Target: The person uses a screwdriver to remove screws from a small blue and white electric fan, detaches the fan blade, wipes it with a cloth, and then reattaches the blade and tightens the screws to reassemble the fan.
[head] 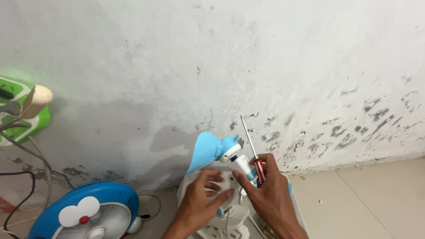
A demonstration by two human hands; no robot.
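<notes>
Packages: none showing.
Labels: none showing.
Signs: none showing on the wall.
Screens: none showing.

View: head camera, single | Position: above and behind both hands [234, 199] | Facing: forward and down toward wall [265, 66] and floor [367, 199] | Range: close, hands at lower frame edge

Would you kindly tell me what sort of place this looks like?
Probably a home floor corner used for repairs: stained wall, tiled floor, green power strip and a dismantled fan.
</notes>
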